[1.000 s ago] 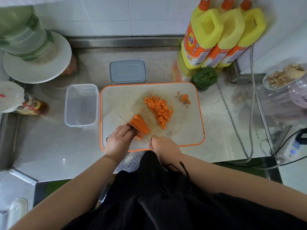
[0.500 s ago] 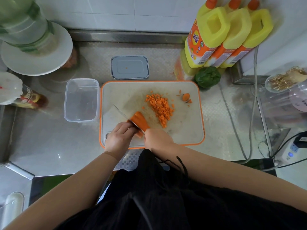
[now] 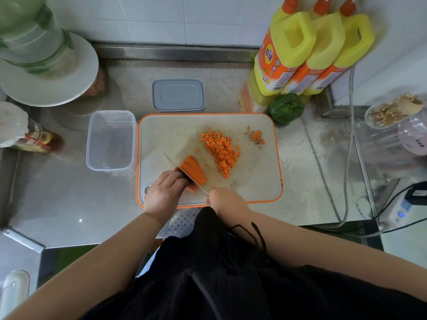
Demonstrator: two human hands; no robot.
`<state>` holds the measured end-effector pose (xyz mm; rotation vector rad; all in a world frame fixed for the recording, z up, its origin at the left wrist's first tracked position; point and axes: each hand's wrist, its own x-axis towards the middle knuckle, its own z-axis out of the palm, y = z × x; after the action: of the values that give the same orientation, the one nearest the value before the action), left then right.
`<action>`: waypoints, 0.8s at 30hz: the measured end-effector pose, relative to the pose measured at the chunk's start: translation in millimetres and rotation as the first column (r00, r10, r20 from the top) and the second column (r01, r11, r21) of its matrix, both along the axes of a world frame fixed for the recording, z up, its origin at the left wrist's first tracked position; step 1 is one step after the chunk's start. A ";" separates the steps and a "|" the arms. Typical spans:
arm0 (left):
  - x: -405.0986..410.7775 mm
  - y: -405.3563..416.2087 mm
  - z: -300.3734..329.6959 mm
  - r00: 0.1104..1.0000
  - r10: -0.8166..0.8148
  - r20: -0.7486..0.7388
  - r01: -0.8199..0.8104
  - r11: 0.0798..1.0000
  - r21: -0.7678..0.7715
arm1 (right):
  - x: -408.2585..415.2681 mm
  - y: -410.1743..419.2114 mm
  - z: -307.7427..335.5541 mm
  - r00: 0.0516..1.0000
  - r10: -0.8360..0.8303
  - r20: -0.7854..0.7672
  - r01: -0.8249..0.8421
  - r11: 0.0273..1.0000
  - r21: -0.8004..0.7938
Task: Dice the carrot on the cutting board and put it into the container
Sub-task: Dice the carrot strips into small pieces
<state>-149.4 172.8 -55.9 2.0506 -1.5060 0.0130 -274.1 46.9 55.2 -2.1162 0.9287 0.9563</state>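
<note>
An orange carrot piece [image 3: 193, 170] lies on the white, orange-rimmed cutting board [image 3: 254, 181]. My left hand [image 3: 164, 192] presses on the carrot's near left side with curled fingers. My right hand [image 3: 225, 200] grips the handle of a knife [image 3: 175, 166], whose blade runs along the carrot just beside my left fingertips. A pile of diced carrot [image 3: 220, 151] sits in the board's middle. The carrot end and a few scraps [image 3: 256, 136] rest at the board's far right. The clear empty container [image 3: 111, 140] stands touching the board's left edge.
A grey lid [image 3: 178, 95] lies behind the board. Three yellow bottles [image 3: 307, 47] and a green pepper [image 3: 286, 107] stand at the back right. A plate with a large bottle [image 3: 46, 72] is at the back left. Cables [image 3: 346, 158] and a power strip [image 3: 402, 207] run at the right.
The knife has come back toward me along the carrot after pushing forward half a second ago. My left hand stays on the carrot. The view shifted slightly.
</note>
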 end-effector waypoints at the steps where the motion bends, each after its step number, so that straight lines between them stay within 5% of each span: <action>1: -0.2 -0.4 0.1 1.000 0.001 -0.001 -0.001 1.000 -0.001 | -0.9 0.0 0.4 1.000 0.002 0.004 -0.002 1.000 0.000; 24: -1.3 -0.7 -1.6 1.000 -0.006 0.019 0.007 0.999 -0.031 | 11.2 2.7 -31.1 0.981 0.004 0.195 0.007 0.998 -0.056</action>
<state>-150.7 172.1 -57.5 2.0259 -1.5149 0.0536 -262.9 49.6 24.1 -2.2102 0.8664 0.7132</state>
